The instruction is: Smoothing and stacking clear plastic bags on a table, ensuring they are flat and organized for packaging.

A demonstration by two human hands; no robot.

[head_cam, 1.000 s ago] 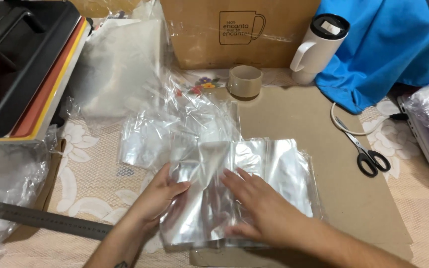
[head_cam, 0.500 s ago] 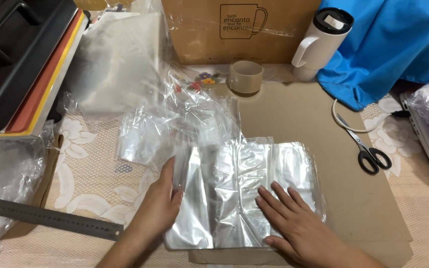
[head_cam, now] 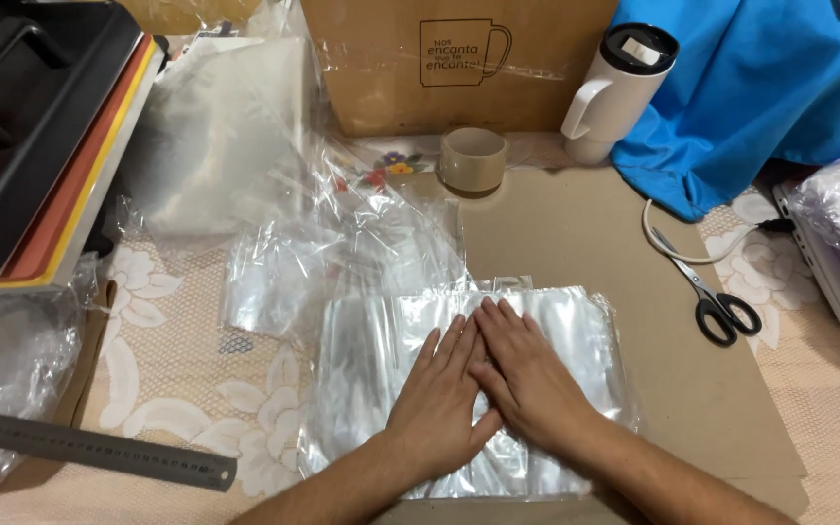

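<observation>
Both my hands lie flat on the stack of clear plastic bags [head_cam: 556, 331], palms down, fingers stretched out and holding nothing. My left hand [head_cam: 439, 399] and my right hand [head_cam: 527, 374] are side by side and touching along the inner edges, in the middle of the stack. The stack rests on a sheet of brown cardboard [head_cam: 576, 224], near its front edge, and part of it reaches over the left side onto the lace tablecloth [head_cam: 177, 350]. Just behind the stack there is a loose, crumpled pile of more clear bags [head_cam: 342, 243]. A metal ruler [head_cam: 99, 449] lies to the left of my arms, well apart from them. A roll of tape [head_cam: 473, 158] stands at the far end of the cardboard, a white mug with lid [head_cam: 614, 92] beside it, and black scissors [head_cam: 717, 297] are on the right.
</observation>
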